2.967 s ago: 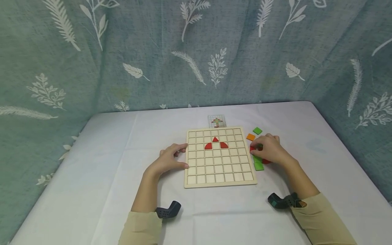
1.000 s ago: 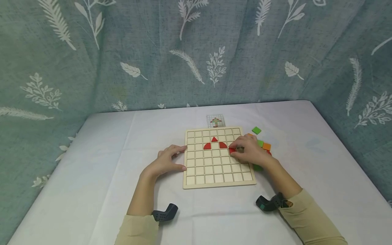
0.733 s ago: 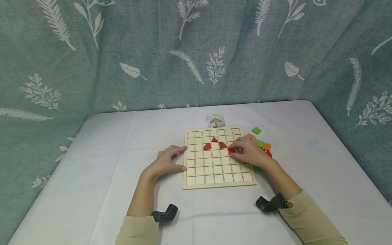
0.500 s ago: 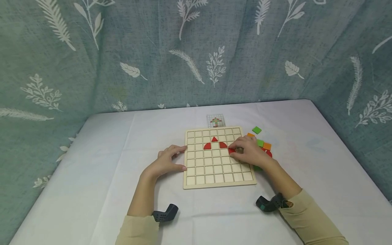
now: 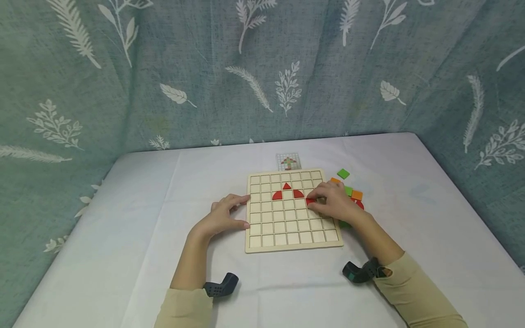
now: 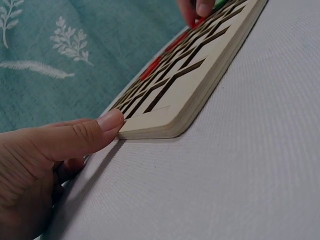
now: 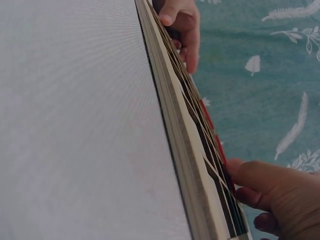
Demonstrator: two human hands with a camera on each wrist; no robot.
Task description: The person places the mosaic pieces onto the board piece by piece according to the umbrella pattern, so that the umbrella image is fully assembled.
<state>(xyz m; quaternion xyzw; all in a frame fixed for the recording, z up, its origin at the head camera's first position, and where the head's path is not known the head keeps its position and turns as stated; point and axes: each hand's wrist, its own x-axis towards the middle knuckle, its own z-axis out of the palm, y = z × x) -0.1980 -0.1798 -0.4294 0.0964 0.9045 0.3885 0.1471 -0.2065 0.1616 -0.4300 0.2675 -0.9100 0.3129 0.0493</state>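
A wooden grid board (image 5: 293, 249) lies flat on the white cloth. My left hand (image 5: 223, 216) is at its left edge, thumb and index finger spread apart and touching the rim; in the left wrist view the thumb (image 6: 102, 127) rests at a corner. Over the right half of the grid, my right hand (image 5: 334, 200) pinches a red tile (image 5: 310, 201) whose shape is partly hidden by the fingers. Set in the cells are a red triangle (image 5: 286, 186) and two red curved-edge tiles, one left (image 5: 277, 195) and one right (image 5: 298, 194).
Right of the board lie a green tile (image 5: 343, 173), an orange tile (image 5: 357, 195) and other loose tiles, partly behind my right hand. A small pattern card (image 5: 288, 161) with a coloured figure touches the far edge. A leaf-print curtain (image 5: 164, 118) hangs behind the table.
Since three seconds ago my right hand has moved left from the loose tiles onto the board, bringing the red tile. Over the last second both hands have stayed nearly still.
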